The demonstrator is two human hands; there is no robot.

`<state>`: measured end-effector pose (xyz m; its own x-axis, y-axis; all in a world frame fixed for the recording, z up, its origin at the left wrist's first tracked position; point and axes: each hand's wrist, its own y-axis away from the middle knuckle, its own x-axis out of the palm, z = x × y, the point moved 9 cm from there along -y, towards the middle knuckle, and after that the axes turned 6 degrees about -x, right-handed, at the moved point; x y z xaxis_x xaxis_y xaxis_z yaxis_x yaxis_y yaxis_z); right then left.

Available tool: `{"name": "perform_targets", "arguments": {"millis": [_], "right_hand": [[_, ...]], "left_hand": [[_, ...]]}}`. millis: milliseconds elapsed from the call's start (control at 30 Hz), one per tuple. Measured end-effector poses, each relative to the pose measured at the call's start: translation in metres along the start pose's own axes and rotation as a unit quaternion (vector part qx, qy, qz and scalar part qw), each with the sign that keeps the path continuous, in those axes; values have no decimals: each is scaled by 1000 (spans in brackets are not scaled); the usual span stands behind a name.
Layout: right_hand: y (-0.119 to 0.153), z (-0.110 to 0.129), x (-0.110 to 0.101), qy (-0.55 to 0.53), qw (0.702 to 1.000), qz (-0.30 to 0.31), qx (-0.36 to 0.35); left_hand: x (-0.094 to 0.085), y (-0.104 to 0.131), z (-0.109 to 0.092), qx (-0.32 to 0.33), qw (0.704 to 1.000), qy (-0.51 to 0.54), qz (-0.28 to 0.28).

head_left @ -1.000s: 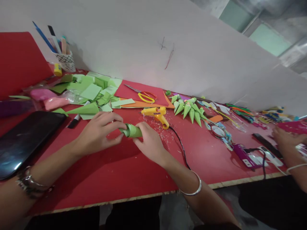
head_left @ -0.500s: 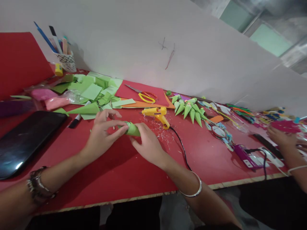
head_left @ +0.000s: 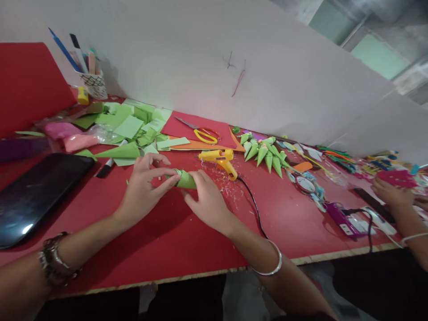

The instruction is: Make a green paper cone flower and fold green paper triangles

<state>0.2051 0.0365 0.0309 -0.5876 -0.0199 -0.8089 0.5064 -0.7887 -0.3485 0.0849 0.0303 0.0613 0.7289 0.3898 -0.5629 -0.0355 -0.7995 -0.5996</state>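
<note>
A rolled green paper cone (head_left: 186,179) is held between my two hands, above the red tabletop (head_left: 160,245). My left hand (head_left: 143,183) pinches its left end between thumb and index finger, the other fingers raised. Round the right part of the roll my right hand (head_left: 209,198) is closed, hiding that end. Just beyond lies a yellow glue gun (head_left: 220,159), its black cord running to the right. Behind my left hand a flat green paper cone (head_left: 122,150) rests near loose green paper pieces (head_left: 129,127). Several finished green paper cones (head_left: 265,151) sit in a cluster farther right.
Scissors (head_left: 200,132) lie on red paper (head_left: 187,122) at the back. A black tablet-like slab (head_left: 43,196) is at left, near a pen cup (head_left: 95,84). Far right are a purple power strip (head_left: 344,220) and another person's hand (head_left: 393,191) with pink material.
My hands keep the same hold on the green paper cone, with barely any movement. The view has shifted very slightly.
</note>
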Motion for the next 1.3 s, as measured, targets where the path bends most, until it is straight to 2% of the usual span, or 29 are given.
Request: {"name": "perform_targets", "arguments": {"millis": [200, 333, 400, 533, 667, 767, 967, 1167, 1300], "right_hand": [[1, -9, 7, -107, 993, 21, 34], [2, -13, 13, -175, 982, 30, 63], [2, -12, 12, -202, 977, 16, 61], [0, -8, 7, -222, 974, -10, 37], [-1, -2, 2, -193, 981, -26, -6], [-2, 1, 3, -179, 984, -9, -26], [-2, 2, 4, -190, 981, 16, -32], [3, 0, 15, -232, 970, 67, -10], [3, -2, 13, -241, 969, 50, -9]], "left_hand": [[1, 3, -14, 81, 996, -46, 4], [1, 7, -29, 146, 989, -11, 30], [-3, 6, -30, 135, 990, 10, 26], [-15, 3, -26, 97, 995, 30, -19], [-10, 4, -32, 125, 990, 54, 27], [-8, 6, -34, 133, 988, 65, 49], [-10, 11, -45, 163, 983, 67, 54], [-8, 17, -54, 211, 973, 73, 61], [-7, 18, -56, 222, 970, 72, 62]]}}
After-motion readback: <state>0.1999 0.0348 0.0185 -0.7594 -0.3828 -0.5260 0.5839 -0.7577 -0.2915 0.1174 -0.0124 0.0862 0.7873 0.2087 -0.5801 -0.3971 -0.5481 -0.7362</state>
